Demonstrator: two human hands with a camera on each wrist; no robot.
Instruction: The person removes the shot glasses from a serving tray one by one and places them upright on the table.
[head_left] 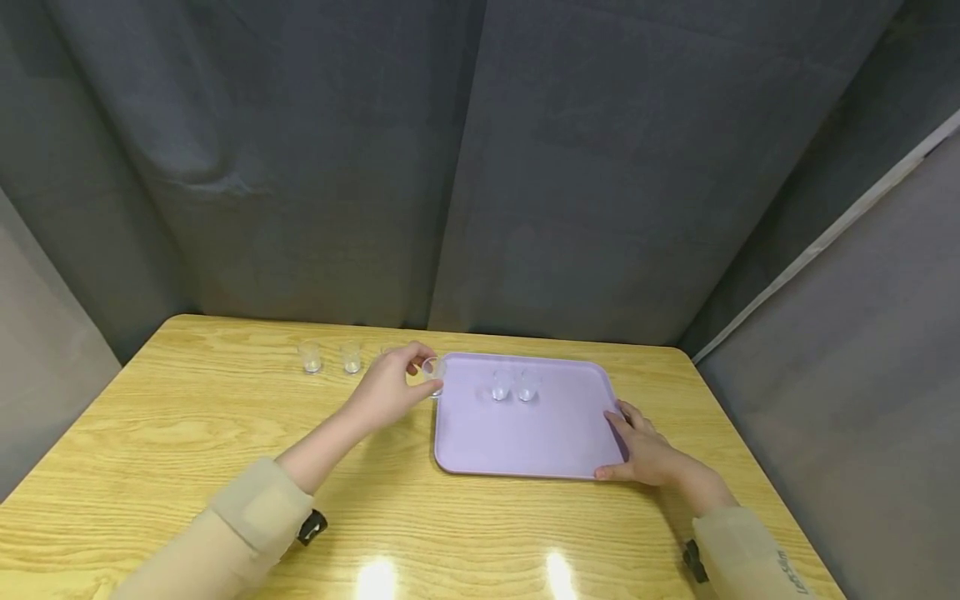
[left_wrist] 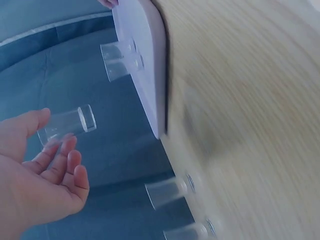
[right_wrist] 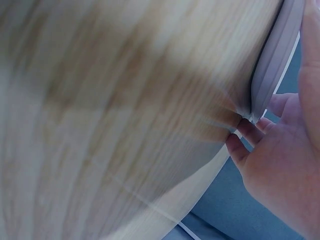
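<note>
- The left hand (head_left: 390, 387) pinches a small clear cup (head_left: 433, 372) between thumb and fingertips, right over the near left corner of the lilac tray (head_left: 525, 437), apparently off the surface.
- The right hand (head_left: 647, 454) holds the tray's right edge, thumb along the front corner and fingers lying on the rim.
- Two more cups (head_left: 513, 385) stand on the tray between the hands, side by side; another two cups (head_left: 330, 357) stand on the wooden table (head_left: 187, 442) beyond the left hand.
- The held cup looks light, stiff and smooth, probably slippery and easy to tip; a gentle pinch round its wall near the rim seems the safest hold.
- The left wrist view shows what the head view does not: the cup (left_wrist: 67, 125) rests against the thumb and fingertips with the remaining fingers relaxed and loosely spread.
- The right wrist view, blurred, shows fingertips (right_wrist: 240, 145) curled under the tray's edge (right_wrist: 275, 70), hidden from the head camera.
</note>
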